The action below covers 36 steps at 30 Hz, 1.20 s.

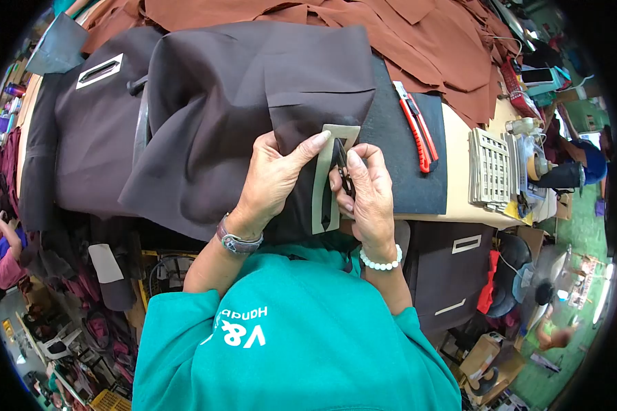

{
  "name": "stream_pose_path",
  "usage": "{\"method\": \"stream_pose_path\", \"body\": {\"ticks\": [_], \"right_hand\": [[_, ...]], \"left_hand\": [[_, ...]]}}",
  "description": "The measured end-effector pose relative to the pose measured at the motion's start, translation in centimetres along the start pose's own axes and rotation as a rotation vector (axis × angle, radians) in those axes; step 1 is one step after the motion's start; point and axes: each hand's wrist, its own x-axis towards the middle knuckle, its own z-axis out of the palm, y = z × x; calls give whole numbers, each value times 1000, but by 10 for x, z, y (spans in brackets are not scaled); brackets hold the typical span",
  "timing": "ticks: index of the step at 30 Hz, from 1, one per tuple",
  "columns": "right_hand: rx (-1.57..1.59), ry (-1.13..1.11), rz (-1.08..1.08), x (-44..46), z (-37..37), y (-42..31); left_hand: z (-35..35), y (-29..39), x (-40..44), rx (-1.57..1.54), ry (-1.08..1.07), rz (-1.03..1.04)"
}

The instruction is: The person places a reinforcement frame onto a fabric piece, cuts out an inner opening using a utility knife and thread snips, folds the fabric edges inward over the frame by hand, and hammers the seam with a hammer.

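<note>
My left hand is closed on a large dark brown sheet, its thumb pressed on the top of a pale beige rectangular frame. That frame has a long narrow slot, lying upright along the sheet's edge. My right hand grips a small dark tool that looks like thread snips, its blades up at the slot's upper end. Fingers partly cover the snips. To the right, a red box cutter lies on a black mat.
Reddish-brown cut sheets are heaped at the back. A stack of pale slotted frames stands at the table's right edge beside a clear container. Another dark panel with a slotted frame lies left. Dark panels hang below the table at right.
</note>
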Motion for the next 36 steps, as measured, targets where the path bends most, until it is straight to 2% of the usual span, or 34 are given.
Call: {"method": "stream_pose_path", "body": {"ticks": [10, 13, 16, 20, 23, 26, 28, 31, 36], "right_hand": [[11, -16, -5, 1, -1, 12], [-79, 30, -49, 5, -3, 22], [-162, 68, -66, -10, 9, 6], [-60, 64, -28, -19, 19, 3], [-40, 112, -68, -16, 18, 11], [260, 148, -19, -14, 24, 6], [267, 159, -57, -12, 24, 7], [20, 143, -213, -8, 23, 12], [30, 155, -242, -5, 21, 10]], "left_hand": [[-1, 6, -5, 16, 17, -36], [-3, 3, -3, 59, 60, -64], [4, -10, 1, 0, 199, 46], [20, -17, 1, -99, 269, 114], [27, -12, -4, -167, 238, 51], [32, -14, -6, -137, 266, 80], [31, -15, -7, -117, 274, 106], [35, -9, -9, -142, 239, 153], [35, -6, -10, -108, 199, 138]]}}
